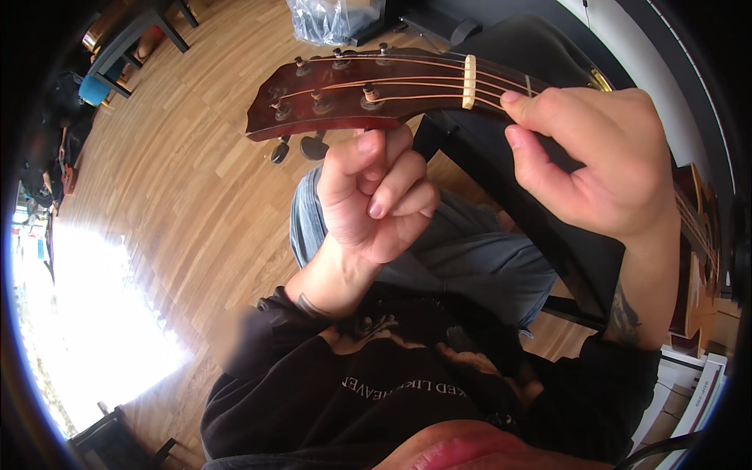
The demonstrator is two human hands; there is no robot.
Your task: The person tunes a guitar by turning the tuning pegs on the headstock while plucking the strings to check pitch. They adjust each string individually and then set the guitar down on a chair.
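Observation:
A dark red guitar headstock (pixel 313 102) lies across the upper middle, its strings running right over a pale nut (pixel 469 81). Just below its near edge, my left hand (pixel 380 188) is closed with curled fingers around a tuning peg, which the fingers mostly hide. Two dark tuning pegs (pixel 313 148) stick out to the left of that hand. To the right of the nut, my right hand (pixel 591 153) is closed, its fingertips at a copper-coloured string (pixel 487 99) along the near side of the neck. String posts (pixel 369 95) with wound string stand on the headstock face.
Wood flooring (pixel 196 149) spreads to the left. A clear plastic bag (pixel 323 19) sits beyond the headstock. Another guitar (pixel 693 274) stands at the far right, near a white stand (pixel 689 399). A dark chair (pixel 117 442) is at lower left.

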